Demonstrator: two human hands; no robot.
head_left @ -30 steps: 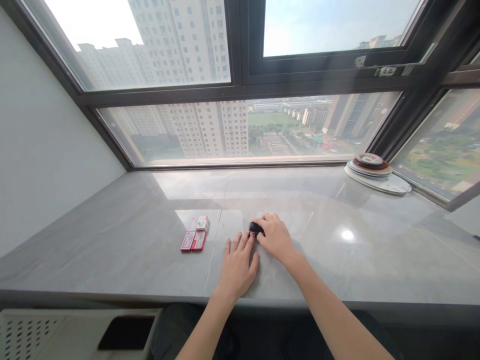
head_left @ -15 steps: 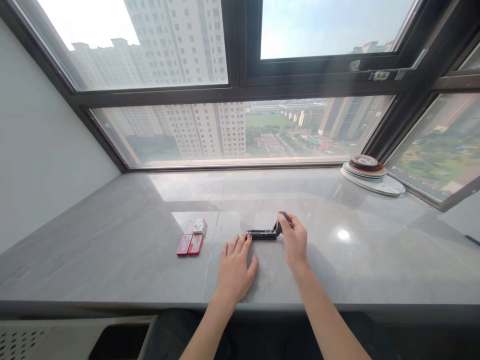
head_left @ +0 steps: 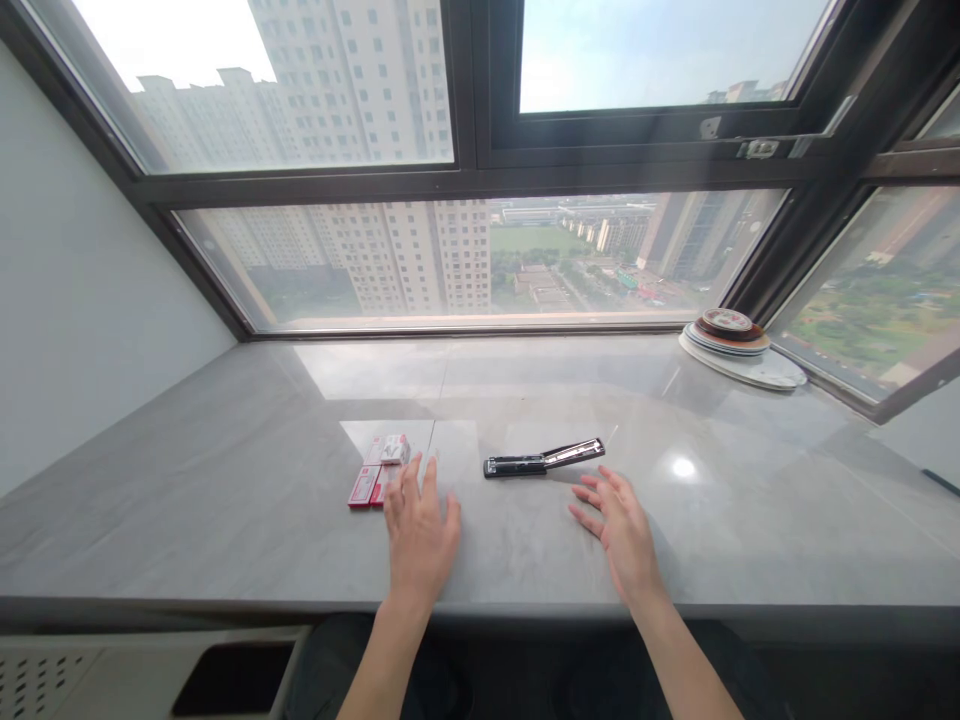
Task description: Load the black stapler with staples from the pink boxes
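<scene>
- The black stapler (head_left: 517,467) is laid open on the grey countertop (head_left: 225,480), between and ahead of the hands; its upper arm is swung over to the right.
- The left hand (head_left: 420,540) is held palm down over the edge of the red-and-white boxes (head_left: 363,487), fingers spread; whether any box is touched cannot be told.
- The right hand (head_left: 627,530) is held loosely open and empty, near the stapler's right end.
- A box would best be taken singly, by its edges; the packing is close, so neighbours could be nudged.
- A stack of plates (head_left: 780,374) is set well apart, beside the window frame (head_left: 337,188).
</scene>
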